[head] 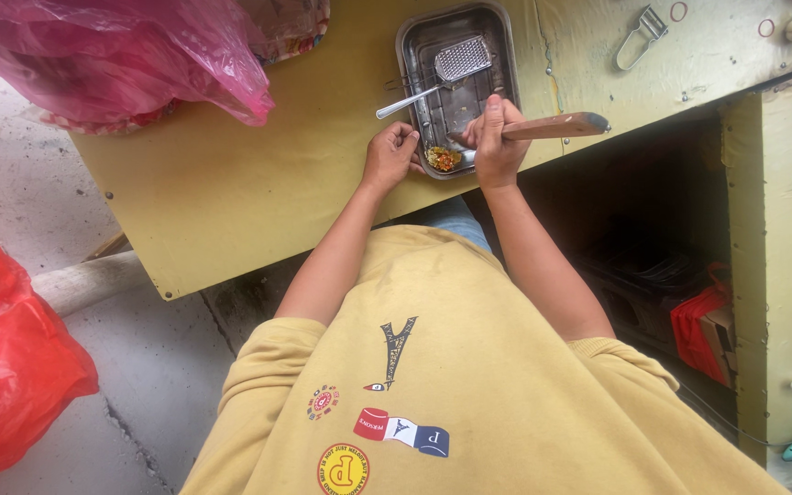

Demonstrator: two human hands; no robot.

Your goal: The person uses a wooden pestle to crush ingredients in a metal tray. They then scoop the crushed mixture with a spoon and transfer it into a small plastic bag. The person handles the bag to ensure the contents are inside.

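Observation:
A rectangular metal tray point(409, 57) lies on the yellow table point(258, 165). My right hand point(497, 137) grips a wooden-handled tool point(556, 126) over the tray's near end; its blade is hidden by the hand. A small heap of chopped red, green and yellow food point(444, 159) sits in the tray's near corner. My left hand point(390, 154) rests curled at the tray's near left edge, beside the food; what it holds, if anything, I cannot tell. A metal slotted spatula point(446, 69) lies inside the tray.
A pink plastic bag point(130, 55) covers the table's far left. A red plastic bag point(6, 357) sits on the concrete floor at left. A metal clip point(639, 37) lies on the table at right. Dark shelving with red packets point(700, 332) is under the table.

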